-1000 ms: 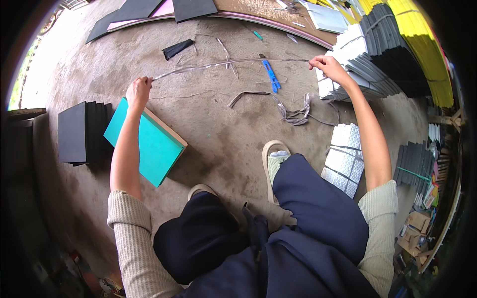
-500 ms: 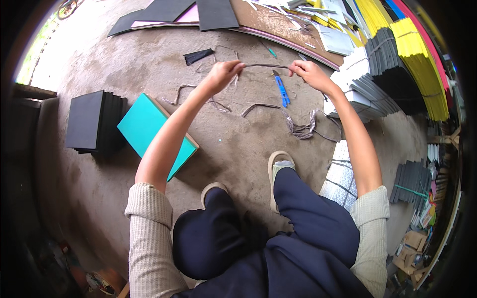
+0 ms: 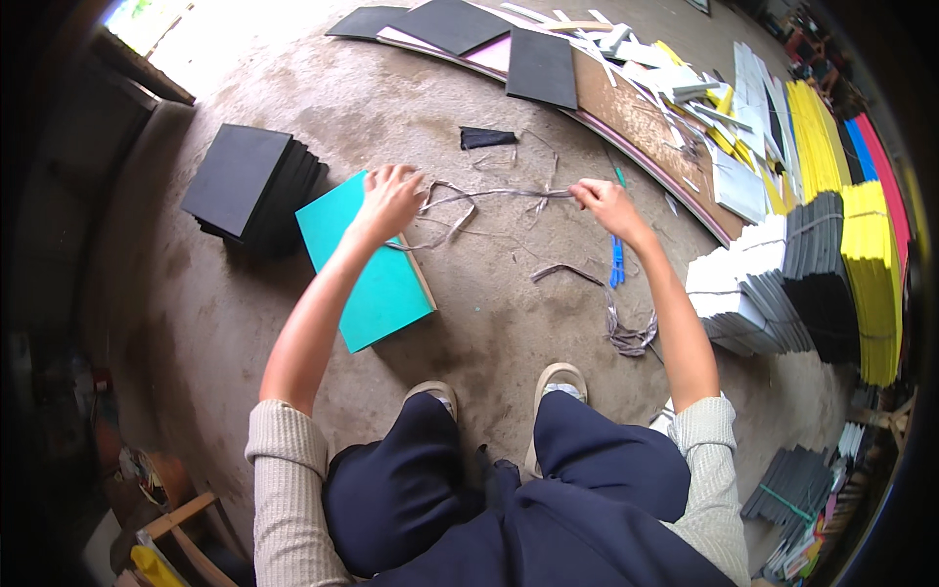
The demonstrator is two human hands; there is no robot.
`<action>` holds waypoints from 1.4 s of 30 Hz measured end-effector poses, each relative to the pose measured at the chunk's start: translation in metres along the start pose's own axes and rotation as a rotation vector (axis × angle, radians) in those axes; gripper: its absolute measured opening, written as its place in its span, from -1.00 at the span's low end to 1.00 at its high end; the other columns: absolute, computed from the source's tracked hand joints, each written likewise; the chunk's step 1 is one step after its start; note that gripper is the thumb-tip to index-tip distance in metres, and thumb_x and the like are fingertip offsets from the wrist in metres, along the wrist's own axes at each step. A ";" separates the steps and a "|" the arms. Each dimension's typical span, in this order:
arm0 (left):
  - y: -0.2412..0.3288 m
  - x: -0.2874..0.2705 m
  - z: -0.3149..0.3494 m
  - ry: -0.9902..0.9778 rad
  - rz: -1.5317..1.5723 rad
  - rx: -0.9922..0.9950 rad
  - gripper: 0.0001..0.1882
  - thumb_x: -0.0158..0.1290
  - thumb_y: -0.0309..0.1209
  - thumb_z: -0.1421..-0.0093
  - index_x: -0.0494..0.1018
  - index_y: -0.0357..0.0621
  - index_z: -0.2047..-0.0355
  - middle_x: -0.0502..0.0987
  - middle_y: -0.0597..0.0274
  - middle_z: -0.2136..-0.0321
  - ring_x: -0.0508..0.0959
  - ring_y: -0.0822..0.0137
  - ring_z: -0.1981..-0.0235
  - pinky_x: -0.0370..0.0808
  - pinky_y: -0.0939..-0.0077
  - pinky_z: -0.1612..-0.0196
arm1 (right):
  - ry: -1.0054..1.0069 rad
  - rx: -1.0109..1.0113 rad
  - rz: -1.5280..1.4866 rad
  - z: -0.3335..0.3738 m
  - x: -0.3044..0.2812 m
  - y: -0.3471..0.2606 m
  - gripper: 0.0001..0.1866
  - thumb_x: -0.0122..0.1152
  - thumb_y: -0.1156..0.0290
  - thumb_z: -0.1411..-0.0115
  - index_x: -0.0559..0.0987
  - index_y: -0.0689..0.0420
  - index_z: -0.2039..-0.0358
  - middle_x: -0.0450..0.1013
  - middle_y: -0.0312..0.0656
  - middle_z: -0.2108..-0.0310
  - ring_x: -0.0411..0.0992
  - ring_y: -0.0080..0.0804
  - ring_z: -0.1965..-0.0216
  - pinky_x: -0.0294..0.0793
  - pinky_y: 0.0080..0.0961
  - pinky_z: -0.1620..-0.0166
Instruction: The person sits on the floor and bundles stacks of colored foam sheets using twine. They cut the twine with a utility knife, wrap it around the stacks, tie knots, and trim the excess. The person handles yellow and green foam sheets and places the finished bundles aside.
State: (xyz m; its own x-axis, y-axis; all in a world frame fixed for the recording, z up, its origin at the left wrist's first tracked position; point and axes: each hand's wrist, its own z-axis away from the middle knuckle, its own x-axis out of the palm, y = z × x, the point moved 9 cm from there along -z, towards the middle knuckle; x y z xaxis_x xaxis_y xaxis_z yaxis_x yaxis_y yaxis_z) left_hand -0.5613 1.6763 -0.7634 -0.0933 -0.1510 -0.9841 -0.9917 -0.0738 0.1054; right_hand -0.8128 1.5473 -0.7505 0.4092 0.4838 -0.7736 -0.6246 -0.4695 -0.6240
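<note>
My right hand [image 3: 604, 205] pinches a thin, greyish plastic cord [image 3: 518, 193]. The cord stretches leftward to my left hand [image 3: 391, 201], whose bent fingers appear closed on it, though the grip is partly hidden. A loop of cord hangs or lies beside that hand. My left hand is over the far edge of a teal rectangular block [image 3: 377, 298], which lies tilted on the floor. Just below my right hand, a blue utility knife [image 3: 617, 262] rests on the concrete. More crumpled cord [image 3: 631, 336] lies nearer my right foot.
A stack of black sheets [image 3: 240, 181] stands left of the teal block. Black panels [image 3: 543, 67] and a scrap-covered brown board [image 3: 611, 93] lie ahead. Bundled white [image 3: 743, 303], black and yellow sheets [image 3: 871, 284] line the right. A small black piece [image 3: 484, 138] lies beyond my hands.
The view has shifted. My left hand has moved to the teal block, and my hands are farther apart. The short taut stretch between them is now a longer, looser cord with a loop.
</note>
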 end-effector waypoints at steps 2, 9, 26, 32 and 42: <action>0.033 -0.015 -0.006 0.125 0.239 0.089 -0.54 -0.14 -0.15 -0.18 0.29 -0.18 0.01 0.29 0.04 0.01 0.23 0.10 -0.05 -0.01 0.07 -0.13 | -0.057 -0.084 -0.006 -0.002 0.020 -0.040 -0.61 -0.05 0.12 -0.15 0.48 0.23 0.48 0.43 -0.11 0.57 0.39 -0.32 0.53 0.34 -0.43 0.36; 0.115 -0.022 -0.012 0.068 0.918 0.170 -0.76 -0.08 -0.27 -0.17 0.43 -0.19 0.34 0.45 0.12 0.57 0.43 0.29 0.57 0.35 0.42 0.42 | -0.035 -0.242 -0.223 0.011 0.025 -0.073 -0.76 -0.01 0.29 -0.15 0.51 0.19 0.42 0.46 -0.11 0.48 0.44 -0.31 0.42 0.37 -0.44 0.32; 0.097 -0.010 -0.003 0.013 0.984 -0.164 -0.76 -0.09 -0.31 -0.19 0.44 -0.22 0.46 0.35 0.24 0.69 0.28 0.50 0.63 0.25 0.54 0.50 | 0.287 -0.313 0.209 0.032 -0.004 -0.074 -0.84 0.06 0.34 -0.09 0.50 0.17 0.44 0.38 -0.14 0.47 0.41 -0.16 0.42 0.40 -0.35 0.35; 0.110 -0.016 -0.005 0.134 1.344 -0.193 -0.83 -0.07 -0.39 -0.17 0.46 -0.23 0.40 0.47 0.33 0.58 0.33 0.60 0.59 0.31 0.69 0.46 | 0.341 -0.260 0.239 0.038 0.012 -0.073 -0.83 -0.01 0.35 -0.11 0.43 0.19 0.51 0.38 -0.12 0.47 0.41 -0.10 0.48 0.42 -0.30 0.41; 0.138 -0.053 0.007 0.408 0.665 0.268 -0.81 0.09 -0.53 0.04 0.49 -0.21 0.34 0.49 0.22 0.39 0.42 0.22 0.37 0.40 0.43 0.29 | 0.179 -0.224 -0.100 0.033 0.022 -0.075 -0.81 -0.09 0.37 -0.17 0.39 0.24 0.43 0.35 -0.02 0.48 0.36 -0.06 0.45 0.35 -0.30 0.37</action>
State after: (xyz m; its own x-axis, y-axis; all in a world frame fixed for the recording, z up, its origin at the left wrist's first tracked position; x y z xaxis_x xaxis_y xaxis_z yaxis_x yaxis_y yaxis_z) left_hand -0.6934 1.6807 -0.6974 -0.6802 -0.4304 -0.5934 -0.7329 0.3876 0.5591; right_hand -0.7786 1.6175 -0.7167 0.5848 0.4071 -0.7016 -0.4209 -0.5871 -0.6915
